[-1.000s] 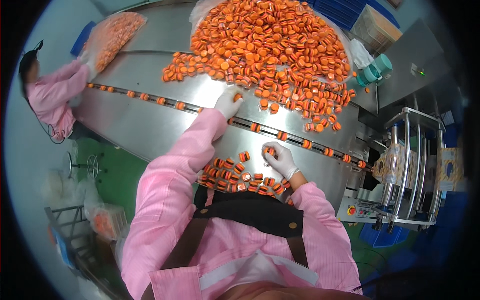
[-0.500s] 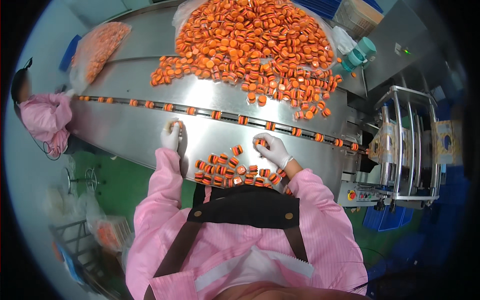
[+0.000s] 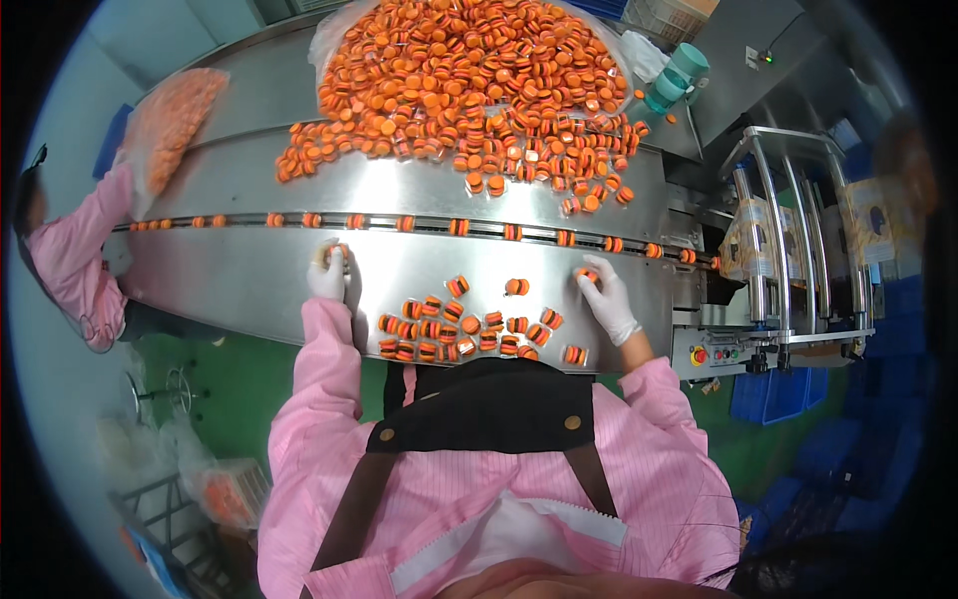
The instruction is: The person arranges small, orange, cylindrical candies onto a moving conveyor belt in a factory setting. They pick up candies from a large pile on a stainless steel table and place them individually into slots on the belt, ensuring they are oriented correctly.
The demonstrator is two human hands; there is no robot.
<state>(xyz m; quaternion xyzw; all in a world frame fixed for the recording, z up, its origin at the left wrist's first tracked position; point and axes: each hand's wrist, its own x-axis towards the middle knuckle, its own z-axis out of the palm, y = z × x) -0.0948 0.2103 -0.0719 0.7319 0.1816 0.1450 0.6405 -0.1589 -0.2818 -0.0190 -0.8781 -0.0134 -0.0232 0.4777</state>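
Note:
My left hand (image 3: pixel 327 275), in a white glove, pinches a burger-shaped candy (image 3: pixel 340 250), orange with a dark middle, just on my side of the conveyor track. Farther right, my gloved right hand (image 3: pixel 609 298) has its thumb and fingers closed around another burger-shaped candy (image 3: pixel 587 275). One loose candy (image 3: pixel 516 287) lies on the steel table between my hands. Nearer to me spreads a group of candies (image 3: pixel 430 329), several in clear wrappers. Beyond both hands runs the narrow conveyor track (image 3: pixel 434 227), carrying single candies spaced apart.
A large heap of candies (image 3: pixel 469 80) covers the table's far side. At left, a co-worker's pink sleeve (image 3: pixel 90 215) reaches toward a bag of candies (image 3: pixel 180 125). The track leads right into a wrapping machine (image 3: pixel 788 240) with printed film. A teal cup (image 3: pixel 679 75) stands far right.
My right hand has moved right, away from the loose candies, and one candy now lies uncovered between my hands. The co-worker's arm has gone up toward the bag. The view has shifted slightly.

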